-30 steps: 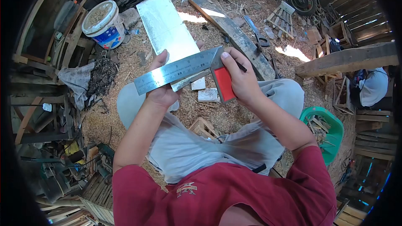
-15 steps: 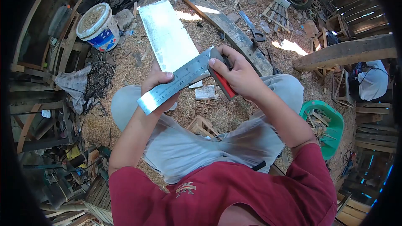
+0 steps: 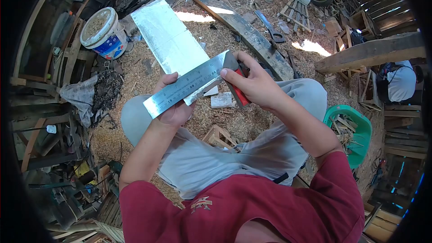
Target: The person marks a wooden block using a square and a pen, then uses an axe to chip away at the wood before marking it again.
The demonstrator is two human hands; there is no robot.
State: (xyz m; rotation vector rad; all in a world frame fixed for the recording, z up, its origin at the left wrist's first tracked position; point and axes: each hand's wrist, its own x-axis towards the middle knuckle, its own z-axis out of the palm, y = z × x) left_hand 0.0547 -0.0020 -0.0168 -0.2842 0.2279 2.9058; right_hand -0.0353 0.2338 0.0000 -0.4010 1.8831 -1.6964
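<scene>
My right hand (image 3: 245, 83) grips the red and dark handle of a try square (image 3: 186, 84), thumb on top near the corner. The steel blade, marked with a numbered scale, slants down to the left across the near end of a long pale board (image 3: 168, 36). Under the blade, my left hand (image 3: 175, 113) holds the board's near end from below. Its thumb lies at the board's left edge, just above the blade; its other fingers are mostly hidden. The board reaches forward and left, its surface bright and glaring.
Sawdust covers the ground. Ahead lies a thick plank (image 3: 245, 31) with a handsaw (image 3: 271, 28) beyond it. A white bucket (image 3: 104, 33) stands left, a green tub (image 3: 362, 137) of wood scraps right. Small wood blocks (image 3: 221, 101) lie between my legs. A wooden beam (image 3: 373, 54) juts in at right.
The board's far end has swung left. My left thumb has come off the blade to the board's edge. The try square's blade has shifted slightly left.
</scene>
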